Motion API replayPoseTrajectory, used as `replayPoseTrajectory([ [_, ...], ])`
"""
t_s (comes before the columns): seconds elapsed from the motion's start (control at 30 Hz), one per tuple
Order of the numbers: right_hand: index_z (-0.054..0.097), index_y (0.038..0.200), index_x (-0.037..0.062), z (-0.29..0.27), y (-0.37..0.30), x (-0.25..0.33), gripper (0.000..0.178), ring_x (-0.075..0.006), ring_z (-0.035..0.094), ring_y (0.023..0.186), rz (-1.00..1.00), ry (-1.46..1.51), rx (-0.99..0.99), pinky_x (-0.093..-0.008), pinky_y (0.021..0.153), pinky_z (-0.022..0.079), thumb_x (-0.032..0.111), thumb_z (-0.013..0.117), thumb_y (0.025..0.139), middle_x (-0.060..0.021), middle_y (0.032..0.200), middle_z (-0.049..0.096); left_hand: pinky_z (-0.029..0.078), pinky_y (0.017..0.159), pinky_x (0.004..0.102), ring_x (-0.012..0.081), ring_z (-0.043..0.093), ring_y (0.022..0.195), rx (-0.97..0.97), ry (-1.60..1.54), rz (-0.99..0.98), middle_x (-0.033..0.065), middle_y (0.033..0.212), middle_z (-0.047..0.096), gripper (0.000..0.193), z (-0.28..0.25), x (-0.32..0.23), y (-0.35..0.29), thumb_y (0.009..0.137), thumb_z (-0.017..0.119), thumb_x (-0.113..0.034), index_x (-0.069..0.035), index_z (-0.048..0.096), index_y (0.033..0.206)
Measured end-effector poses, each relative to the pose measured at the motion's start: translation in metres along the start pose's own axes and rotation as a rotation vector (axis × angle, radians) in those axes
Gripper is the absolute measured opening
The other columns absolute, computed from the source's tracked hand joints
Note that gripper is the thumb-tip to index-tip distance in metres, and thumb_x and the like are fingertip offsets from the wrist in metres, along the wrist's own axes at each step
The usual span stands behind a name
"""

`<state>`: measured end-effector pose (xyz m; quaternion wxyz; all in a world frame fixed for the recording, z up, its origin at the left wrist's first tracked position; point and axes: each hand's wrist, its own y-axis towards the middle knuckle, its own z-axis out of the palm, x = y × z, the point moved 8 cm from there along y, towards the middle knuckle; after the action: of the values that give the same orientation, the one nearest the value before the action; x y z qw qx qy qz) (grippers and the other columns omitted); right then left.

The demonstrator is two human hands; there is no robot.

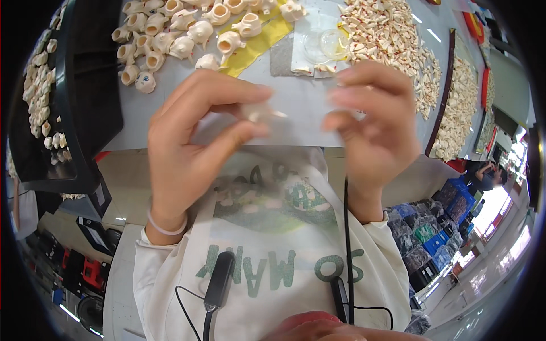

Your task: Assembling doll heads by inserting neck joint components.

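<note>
Between the thumb and fingers of my left hand (187, 125) is a small cream figurine piece (259, 112). A pale pointed bit sticks out of it toward the right; motion blurs its finer shape. My right hand (375, 113) hangs in the air a short way to the right, its curled fingers blurred and apart, with nothing I can make out in them. Both hands are above the near edge of the grey table (307, 128). Beyond my left hand lie several hollow cream figurine heads (182, 46), some on a yellow sheet (259, 48).
A large heap of small pointed cream pieces (381, 34) covers the far right. Beside it stand round clear dishes (327, 44) and a grey pad (281, 59). A tray of similar pieces (458, 102) is farther right. At left, a black rack (94, 85) borders more heads (37, 94).
</note>
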<state>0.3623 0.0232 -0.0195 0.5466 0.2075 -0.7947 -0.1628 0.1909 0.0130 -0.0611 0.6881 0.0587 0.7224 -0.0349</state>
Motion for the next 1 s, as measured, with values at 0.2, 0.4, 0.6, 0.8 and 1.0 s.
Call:
replayPoseTrajectory([
  [0.2, 0.065, 0.094, 0.0067, -0.064, 0.020, -0.047, 0.027, -0.0211, 0.056, 0.087, 0.081, -0.588, -0.064, -0.0275, 0.074, 0.044, -0.005, 0.058, 0.072, -0.0089, 0.096, 0.061, 0.048, 0.066, 0.0292, 0.0189, 0.057, 0.078, -0.066, 0.536, 0.047, 0.0080, 0.094, 0.056, 0.031, -0.014, -0.005, 0.004, 0.067, 0.061, 0.012, -0.003, 0.061, 0.094],
  [0.4, 0.064, 0.094, 0.0064, -0.051, 0.027, -0.051, 0.023, -0.0236, 0.055, 0.084, -0.050, -0.849, 0.030, -0.0308, 0.075, 0.044, -0.004, 0.055, 0.075, -0.0061, 0.094, 0.061, 0.047, 0.069, 0.0309, 0.0215, 0.055, 0.083, -0.151, 0.710, 0.214, 0.0076, 0.100, 0.055, 0.033, -0.008, -0.016, 0.011, 0.066, 0.062, 0.010, -0.003, 0.061, 0.097],
  [0.6, 0.062, 0.087, 0.0042, -0.055, 0.034, -0.054, 0.016, -0.0246, 0.055, 0.081, 0.102, -0.760, 0.036, -0.0316, 0.073, 0.043, -0.003, 0.057, 0.073, -0.0076, 0.088, 0.062, 0.048, 0.069, 0.0310, 0.0231, 0.055, 0.087, -0.138, 0.784, 0.270, 0.0106, 0.107, 0.054, 0.033, -0.016, -0.041, 0.004, 0.065, 0.065, 0.007, -0.003, 0.063, 0.096],
  [0.8, 0.058, 0.082, 0.0021, -0.049, 0.041, -0.050, 0.011, -0.0253, 0.054, 0.080, 0.074, -0.813, 0.127, -0.0326, 0.073, 0.042, -0.003, 0.059, 0.072, -0.0084, 0.084, 0.060, 0.048, 0.074, 0.0307, 0.0261, 0.057, 0.092, 0.008, 0.911, 0.450, 0.0193, 0.099, 0.057, 0.025, -0.055, -0.122, -0.021, 0.071, 0.063, 0.001, 0.005, 0.061, 0.095],
  [1.0, 0.058, 0.082, 0.0003, -0.056, 0.037, -0.035, 0.009, -0.0224, 0.057, 0.078, -0.011, -0.778, -0.023, -0.0308, 0.073, 0.044, -0.003, 0.060, 0.074, -0.0087, 0.086, 0.062, 0.042, 0.082, 0.0253, 0.0136, 0.055, 0.097, -0.300, 0.979, 0.015, 0.0096, 0.107, 0.057, 0.028, -0.224, -0.105, 0.025, 0.091, 0.048, -0.019, 0.000, 0.055, 0.110],
])
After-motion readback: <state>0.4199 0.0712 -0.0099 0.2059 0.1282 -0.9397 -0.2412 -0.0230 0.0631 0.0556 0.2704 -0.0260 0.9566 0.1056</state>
